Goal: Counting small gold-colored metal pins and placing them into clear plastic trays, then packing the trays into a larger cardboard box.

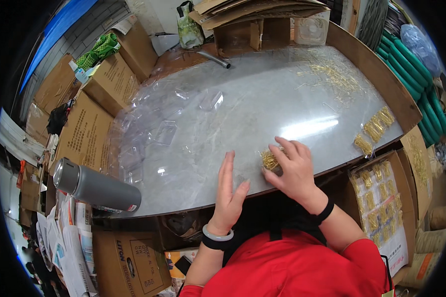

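Note:
My left hand [228,193] is held over the near edge of the table, fingers stretched out and nothing in it. To its right, my right hand [293,167] curves round a small bunch of thin gold wire pieces [269,159], thumb on the near side and fingers on the far side. Part of the bunch is hidden under that hand, and whether a clear box encloses it is hard to tell. Loose gold wire pieces [334,76] lie scattered at the table's far right. Clear plastic boxes [166,132] are spread over the left side.
Several bundled gold wire packs [374,127] lie at the grey table's [223,133] right edge. A carton [381,198] with more packs stands below. A grey bottle [96,187] lies at the left corner. A metal tube [214,60] and cardboard [257,15] are at the back.

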